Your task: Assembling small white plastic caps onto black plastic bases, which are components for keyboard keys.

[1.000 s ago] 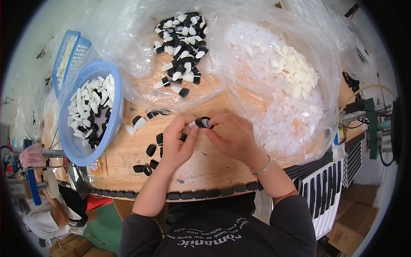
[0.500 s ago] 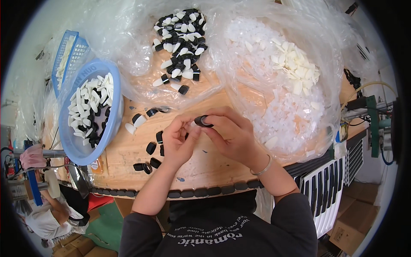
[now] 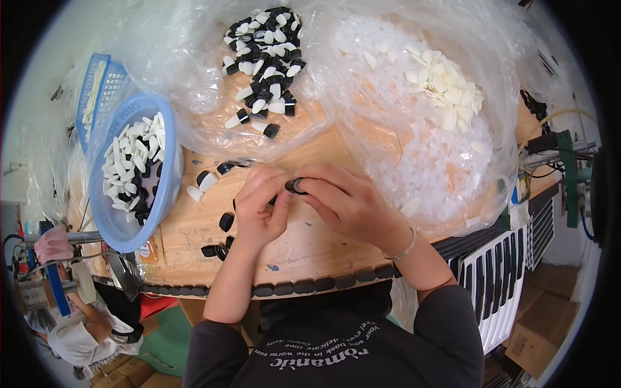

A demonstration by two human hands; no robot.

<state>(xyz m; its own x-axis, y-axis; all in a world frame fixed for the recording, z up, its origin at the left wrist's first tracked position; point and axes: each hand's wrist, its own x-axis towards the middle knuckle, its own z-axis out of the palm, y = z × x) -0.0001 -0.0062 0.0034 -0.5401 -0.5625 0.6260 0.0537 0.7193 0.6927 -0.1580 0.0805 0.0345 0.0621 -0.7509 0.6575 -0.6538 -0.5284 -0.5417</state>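
Note:
My right hand pinches a small black ring-shaped piece between thumb and fingers above the table. My left hand is closed beside it, its fingertips meeting the right ones. Between the left thumb and fingers shows a bit of another small black piece, mostly hidden. Around my left wrist lie loose black pieces, some partly covered by the arm. Farther off rests a black piece with a white oval tab.
A blue basin of white tabs and black pieces stands left, with a blue basket behind. A pile of black-and-white pieces lies on plastic film. At right are cream tabs and clear plastic bits. Black pieces line the table's near edge.
Both hands have shifted slightly left, still together. The black ring piece has moved left with the right hand, and the left hand now covers more of the loose black pieces.

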